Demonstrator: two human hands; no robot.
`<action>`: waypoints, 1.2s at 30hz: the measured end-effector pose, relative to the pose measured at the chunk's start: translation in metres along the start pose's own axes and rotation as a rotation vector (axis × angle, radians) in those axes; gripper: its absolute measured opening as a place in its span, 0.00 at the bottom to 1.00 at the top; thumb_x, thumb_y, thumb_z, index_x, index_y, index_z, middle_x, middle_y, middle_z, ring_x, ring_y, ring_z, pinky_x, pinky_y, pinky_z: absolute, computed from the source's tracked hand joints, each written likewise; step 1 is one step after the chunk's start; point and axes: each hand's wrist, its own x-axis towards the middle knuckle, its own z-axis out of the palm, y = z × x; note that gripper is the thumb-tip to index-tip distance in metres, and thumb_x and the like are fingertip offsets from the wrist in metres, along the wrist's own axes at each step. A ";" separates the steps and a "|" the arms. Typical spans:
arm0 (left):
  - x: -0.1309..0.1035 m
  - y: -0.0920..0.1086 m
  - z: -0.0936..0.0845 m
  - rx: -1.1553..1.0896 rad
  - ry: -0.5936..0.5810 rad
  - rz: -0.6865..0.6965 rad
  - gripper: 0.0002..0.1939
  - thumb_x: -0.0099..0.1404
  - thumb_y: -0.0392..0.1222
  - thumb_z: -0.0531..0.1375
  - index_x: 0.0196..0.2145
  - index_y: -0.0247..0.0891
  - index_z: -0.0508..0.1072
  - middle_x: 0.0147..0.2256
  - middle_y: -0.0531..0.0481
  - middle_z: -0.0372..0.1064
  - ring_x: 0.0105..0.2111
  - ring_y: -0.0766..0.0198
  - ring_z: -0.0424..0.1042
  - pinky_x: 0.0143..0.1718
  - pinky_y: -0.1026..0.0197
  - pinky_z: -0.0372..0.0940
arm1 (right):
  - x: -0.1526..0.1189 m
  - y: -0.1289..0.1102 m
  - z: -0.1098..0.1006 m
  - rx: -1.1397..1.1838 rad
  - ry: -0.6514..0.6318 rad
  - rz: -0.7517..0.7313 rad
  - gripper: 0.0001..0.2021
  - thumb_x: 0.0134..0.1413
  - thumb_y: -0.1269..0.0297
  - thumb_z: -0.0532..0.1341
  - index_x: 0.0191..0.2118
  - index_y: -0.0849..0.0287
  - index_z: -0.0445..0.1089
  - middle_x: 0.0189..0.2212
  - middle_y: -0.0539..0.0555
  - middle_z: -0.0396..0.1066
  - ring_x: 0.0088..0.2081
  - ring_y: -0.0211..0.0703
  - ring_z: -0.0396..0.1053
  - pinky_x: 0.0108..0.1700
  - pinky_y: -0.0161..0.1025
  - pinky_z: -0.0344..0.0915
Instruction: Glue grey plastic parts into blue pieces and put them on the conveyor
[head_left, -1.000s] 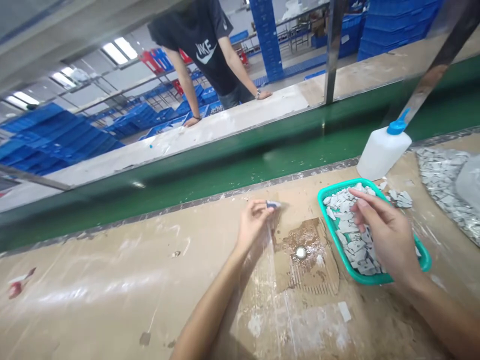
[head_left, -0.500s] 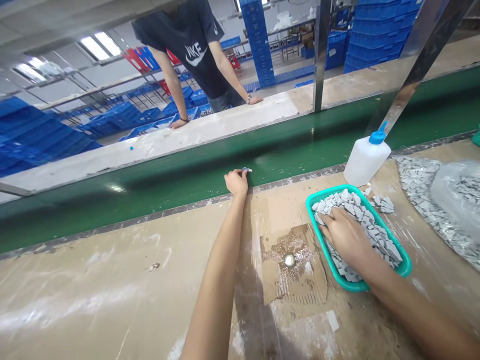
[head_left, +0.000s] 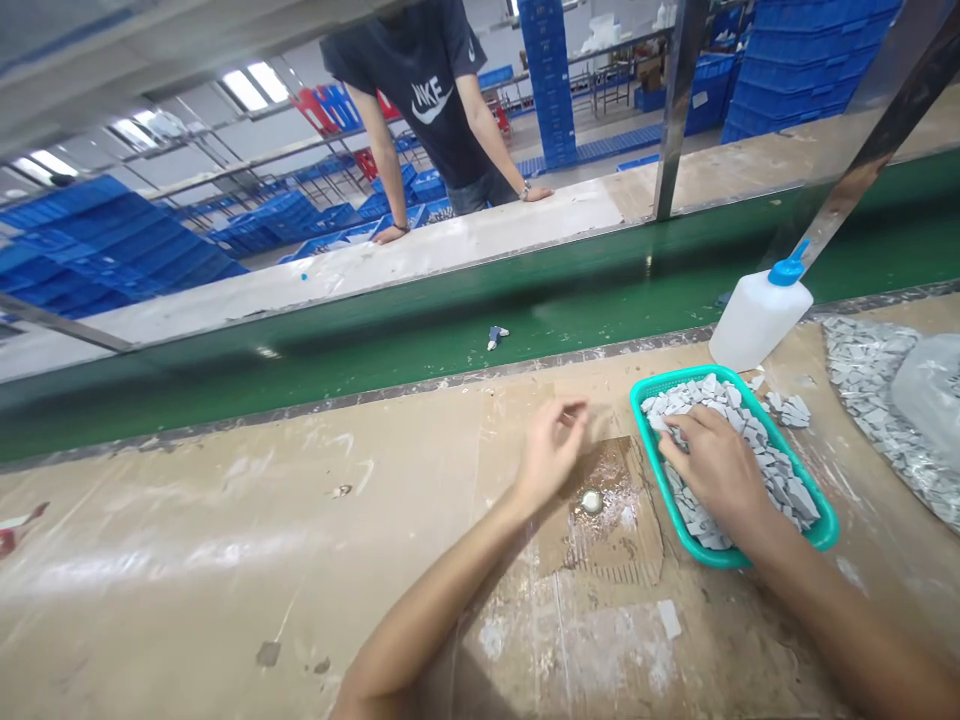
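Note:
My left hand [head_left: 553, 452] is over the worktop, thumb and fingers curved apart with nothing between them. Below and to its right, a small round whitish piece [head_left: 592, 501] lies in shiny wet glue-like stuff on a cardboard scrap [head_left: 626, 570]. My right hand [head_left: 716, 470] reaches into a turquoise plastic basket [head_left: 823, 530] full of flat, pale grey broken chips [head_left: 784, 480]. Its thumb and fingers are bent together among the chips; whether they grip one is hidden. A small dark blue and white piece [head_left: 496, 337] lies on the green conveyor belt [head_left: 390, 345], apart from both hands.
Behind the basket stands a white squeeze bottle [head_left: 759, 320] with a blue nozzle. A clear bag of chips [head_left: 885, 410] lies at right. Metal posts [head_left: 679, 120] rise beyond the belt. Across it, a person [head_left: 427, 110] leans both hands on the far ledge [head_left: 487, 232].
My left hand has let go of the blue and white piece on the belt and drawn back toward the cardboard. My right hand remains in the basket. The view has shifted slightly.

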 end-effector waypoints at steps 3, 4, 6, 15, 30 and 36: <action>-0.022 0.013 0.016 -0.296 -0.143 -0.167 0.15 0.67 0.45 0.62 0.50 0.37 0.75 0.46 0.42 0.77 0.45 0.59 0.76 0.50 0.54 0.70 | -0.002 0.002 -0.003 0.167 0.084 -0.016 0.12 0.63 0.63 0.56 0.38 0.59 0.77 0.27 0.53 0.68 0.31 0.46 0.69 0.33 0.41 0.64; -0.026 0.016 0.021 -0.382 -0.172 -0.212 0.18 0.66 0.45 0.63 0.51 0.38 0.74 0.48 0.41 0.77 0.45 0.60 0.76 0.51 0.54 0.70 | -0.002 0.002 -0.005 0.222 0.091 -0.051 0.11 0.63 0.62 0.57 0.38 0.59 0.77 0.27 0.52 0.68 0.31 0.45 0.69 0.33 0.41 0.65; -0.030 0.019 0.029 -0.518 -0.204 -0.255 0.23 0.62 0.45 0.67 0.53 0.38 0.74 0.49 0.41 0.76 0.44 0.61 0.77 0.50 0.55 0.71 | -0.002 0.001 -0.012 0.336 0.112 -0.163 0.09 0.63 0.63 0.59 0.41 0.58 0.76 0.27 0.51 0.68 0.32 0.44 0.70 0.34 0.40 0.66; -0.050 0.024 0.009 -0.693 -0.151 -0.196 0.17 0.57 0.46 0.71 0.39 0.34 0.75 0.36 0.44 0.76 0.35 0.65 0.77 0.41 0.62 0.72 | -0.006 -0.027 -0.036 0.785 -0.206 -0.202 0.07 0.64 0.60 0.61 0.43 0.54 0.73 0.39 0.55 0.80 0.35 0.44 0.79 0.37 0.40 0.77; -0.025 -0.070 -0.046 -0.333 0.498 -0.191 0.07 0.63 0.36 0.58 0.38 0.37 0.75 0.29 0.52 0.73 0.26 0.70 0.71 0.31 0.65 0.68 | -0.024 -0.050 -0.009 0.552 -0.168 -0.346 0.11 0.62 0.66 0.64 0.48 0.54 0.80 0.36 0.51 0.82 0.33 0.42 0.80 0.34 0.35 0.77; -0.015 -0.084 -0.050 -0.450 0.532 -0.259 0.09 0.61 0.29 0.55 0.37 0.36 0.73 0.25 0.56 0.67 0.21 0.73 0.68 0.24 0.69 0.63 | -0.026 -0.052 -0.010 0.404 -0.142 -0.508 0.13 0.63 0.72 0.61 0.48 0.54 0.79 0.37 0.51 0.81 0.35 0.40 0.79 0.39 0.34 0.78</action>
